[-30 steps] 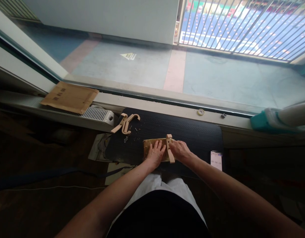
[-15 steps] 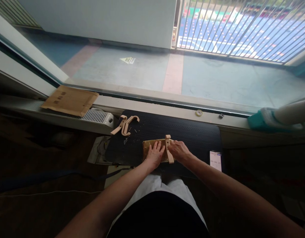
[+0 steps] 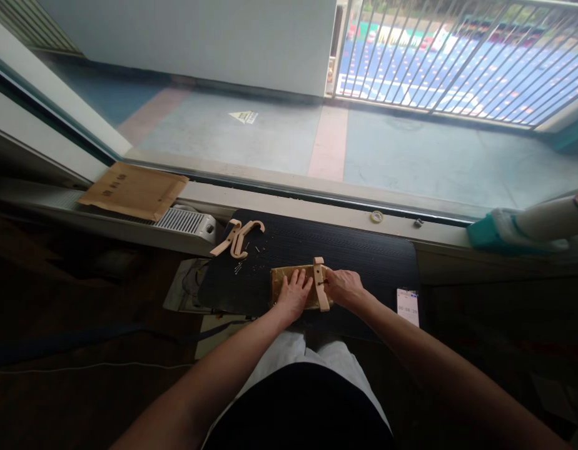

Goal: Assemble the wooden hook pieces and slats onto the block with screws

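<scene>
- Bench (image 3: 364,253): black, grained, round-cornered.
- Board (image 3: 279,275): flat, glossy, brown, on bench.
- Left hand (image 3: 294,295): flat on board, fingers apart.
- Hook (image 3: 321,292): pale wood, curled top, dark hole, lying across board's right end.
- Right hand (image 3: 344,285): clamped on thin dark shaft (image 3: 323,282) at hook.

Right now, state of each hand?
Left hand: open, spread on the glossy tan rectangular block.
Right hand: closed, apparently on a thin dark item at the pale wooden hook-ended strip; item unclear.
</scene>
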A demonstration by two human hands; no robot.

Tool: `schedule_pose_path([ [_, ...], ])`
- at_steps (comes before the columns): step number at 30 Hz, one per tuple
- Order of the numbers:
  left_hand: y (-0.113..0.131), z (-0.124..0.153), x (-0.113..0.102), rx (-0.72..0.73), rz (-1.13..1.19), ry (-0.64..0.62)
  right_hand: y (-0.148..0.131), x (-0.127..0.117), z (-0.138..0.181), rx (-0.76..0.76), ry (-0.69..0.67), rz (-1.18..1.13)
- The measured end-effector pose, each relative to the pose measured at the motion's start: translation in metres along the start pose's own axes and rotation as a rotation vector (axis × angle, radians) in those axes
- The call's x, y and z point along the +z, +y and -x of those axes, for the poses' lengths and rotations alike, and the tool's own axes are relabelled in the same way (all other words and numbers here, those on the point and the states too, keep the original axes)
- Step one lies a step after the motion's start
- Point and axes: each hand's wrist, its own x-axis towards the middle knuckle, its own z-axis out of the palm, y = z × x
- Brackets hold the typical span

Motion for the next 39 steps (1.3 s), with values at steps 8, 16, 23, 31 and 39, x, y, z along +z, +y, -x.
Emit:
schedule_pose_path([
  [8,0.001,0.000,-0.001,0.006,-0.007,-0.003,0.003,-0.004,-0.004,-0.320,0.082,0.116],
  [16,0.001,-0.001,0.001,-0.001,0.002,0.005,0.012,0.017,-0.001,0.113,-0.007,-0.075],
  [23,0.001,0.000,0.000,-0.002,-0.008,-0.006,0.008,-0.006,-0.001,-0.200,0.044,0.054],
  [31,0.001,-0.001,0.000,-0.010,-0.009,-0.006,0.008,-0.006,-0.013,-0.269,0.042,0.069],
  [39,0.001,0.000,0.001,0.001,0.012,0.015,0.016,0.002,-0.012,0.029,-0.039,-0.024],
])
